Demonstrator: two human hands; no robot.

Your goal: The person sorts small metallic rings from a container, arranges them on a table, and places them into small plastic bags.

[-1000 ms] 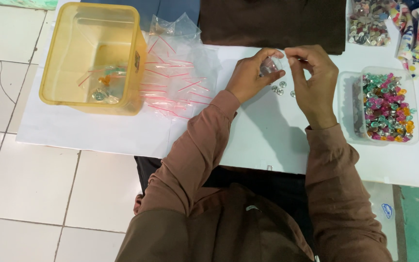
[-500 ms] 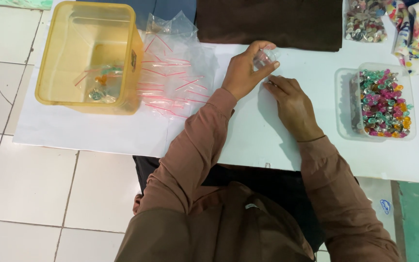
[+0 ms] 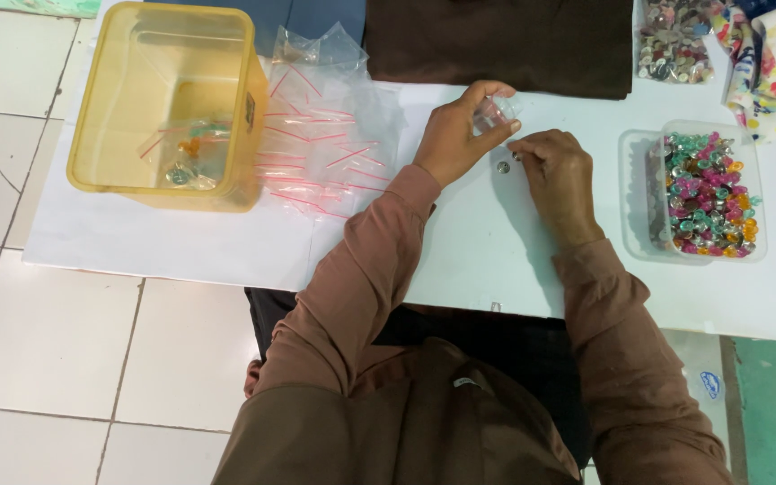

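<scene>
Fingers (image 3: 496,101) of my left hand (image 3: 455,135) curl closed around a small clear plastic bag (image 3: 496,113), pinched between thumb and fingertips and held just above the white desk (image 3: 460,242). My right hand (image 3: 557,175) lies palm down on the desk just beside it, its fingers drawn together with the tips pressed at a tiny metal piece (image 3: 516,155); I cannot tell whether they have actually gripped it. A second small round metal piece (image 3: 502,167) lies loose on the desk between my two hands, directly below the bag and just left of the right fingertips. To my left, a heap of empty clear bags with red seal strips (image 3: 325,126) is spread on the desk, touching a yellow translucent tub (image 3: 110,175) that holds a few filled bags. To my right, well apart from the hands, a clear tray (image 3: 639,242) holds a mass of pink, green and orange small pieces. A dark brown cloth (image 3: 496,45) lies along the far edge of the desk, past my hands.
</scene>
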